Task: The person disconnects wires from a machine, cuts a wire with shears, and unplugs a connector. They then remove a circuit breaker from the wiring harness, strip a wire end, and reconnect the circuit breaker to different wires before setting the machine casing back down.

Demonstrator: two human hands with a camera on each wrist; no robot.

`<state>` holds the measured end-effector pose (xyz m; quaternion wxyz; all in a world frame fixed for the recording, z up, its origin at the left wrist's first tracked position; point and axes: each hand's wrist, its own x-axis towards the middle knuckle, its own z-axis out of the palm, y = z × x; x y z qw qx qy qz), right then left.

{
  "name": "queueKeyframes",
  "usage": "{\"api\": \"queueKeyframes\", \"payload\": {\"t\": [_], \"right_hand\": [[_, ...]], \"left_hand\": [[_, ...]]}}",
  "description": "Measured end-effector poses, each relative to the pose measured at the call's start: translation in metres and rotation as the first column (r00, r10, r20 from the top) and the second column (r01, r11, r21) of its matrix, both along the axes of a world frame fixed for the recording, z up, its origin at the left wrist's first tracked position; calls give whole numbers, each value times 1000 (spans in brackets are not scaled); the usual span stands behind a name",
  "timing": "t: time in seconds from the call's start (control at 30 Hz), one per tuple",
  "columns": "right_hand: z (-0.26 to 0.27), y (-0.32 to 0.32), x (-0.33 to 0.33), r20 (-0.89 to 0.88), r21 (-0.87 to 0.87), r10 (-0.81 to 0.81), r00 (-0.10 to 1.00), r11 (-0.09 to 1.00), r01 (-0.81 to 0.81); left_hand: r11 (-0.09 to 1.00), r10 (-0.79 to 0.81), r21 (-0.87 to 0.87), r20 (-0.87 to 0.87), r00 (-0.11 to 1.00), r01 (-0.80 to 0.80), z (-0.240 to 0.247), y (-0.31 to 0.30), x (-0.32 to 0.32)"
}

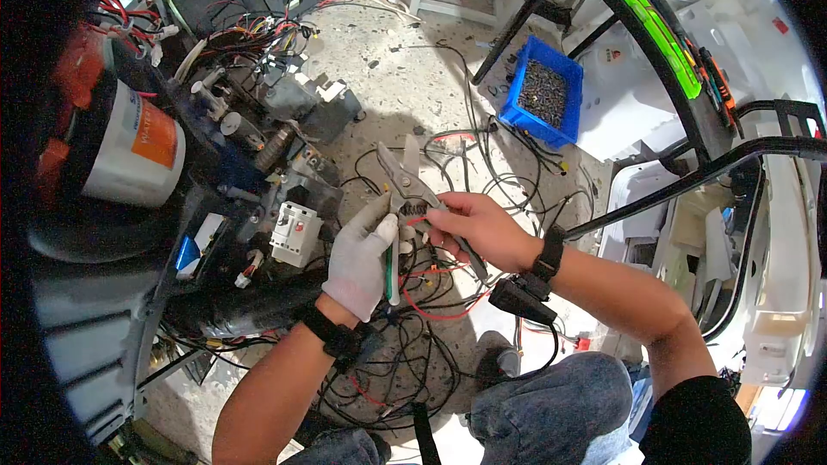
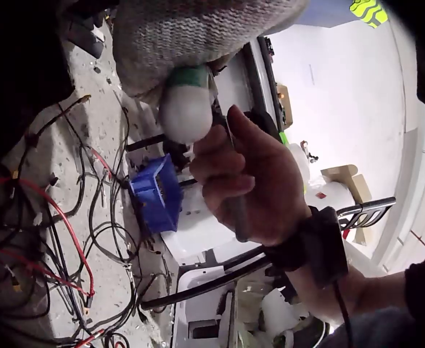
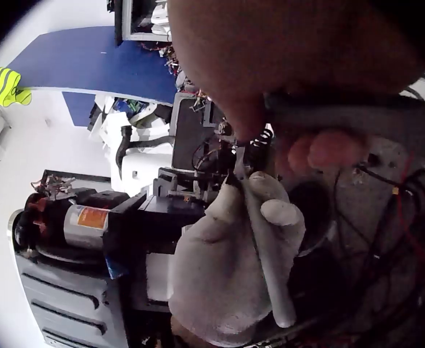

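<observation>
A pair of pruning shears [image 1: 405, 179] with a coiled spring is held between both hands, its blades spread and pointing away from the body. My left hand [image 1: 357, 260], in a whitish knitted glove, grips one handle, whose pale lower end [image 3: 274, 290] sticks out past the palm in the right wrist view. The bare right hand [image 1: 482, 228] holds the other, dark grey handle [image 1: 473, 260], with the thumb on top and the fingers curled around it. In the left wrist view, the glove [image 2: 198, 36] hides most of the tool.
Black and red cables [image 1: 431, 353] lie tangled on the floor below. A blue bin [image 1: 575, 112] of small dark pieces stands ahead right, near a black tube frame [image 1: 637, 194]. Metal machine parts [image 1: 293, 120] and a white switch-like block [image 1: 295, 232] are at the left.
</observation>
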<state>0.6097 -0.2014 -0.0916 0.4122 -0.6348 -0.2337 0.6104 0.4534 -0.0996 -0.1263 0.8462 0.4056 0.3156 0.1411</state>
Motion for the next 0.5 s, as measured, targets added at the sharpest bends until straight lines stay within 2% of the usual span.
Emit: {"api": "queueKeyframes", "payload": {"t": [0.03,0.17,0.23,0.27,0.33,0.37,0.47,0.5], "right_hand": [[0,0,1,-1,-2,-2,1000,1000,2],[8,2,-6,17,41,-39,999,998,38],[15,8,-11,385,-16,129,914,991,-133],[16,9,-16,385,-13,126,914,991,-131],[18,8,-26,698,118,136,703,946,-301],[21,9,-28,649,93,222,728,926,-365],[23,5,-38,687,187,212,695,873,-451],[19,6,-43,811,332,41,584,790,-516]], "left_hand": [[998,-18,55,-6,1000,18,-1,-1,0],[995,7,96,-51,999,-2,2,-4,6],[976,-56,-213,-63,996,42,1,0,8],[977,-59,-211,-64,996,44,-3,1,7],[964,14,-267,94,995,12,-9,2,6],[965,12,-263,90,996,13,-9,3,5],[976,-21,-216,16,1000,24,0,7,3],[978,-31,-204,81,996,47,0,10,2]]}}
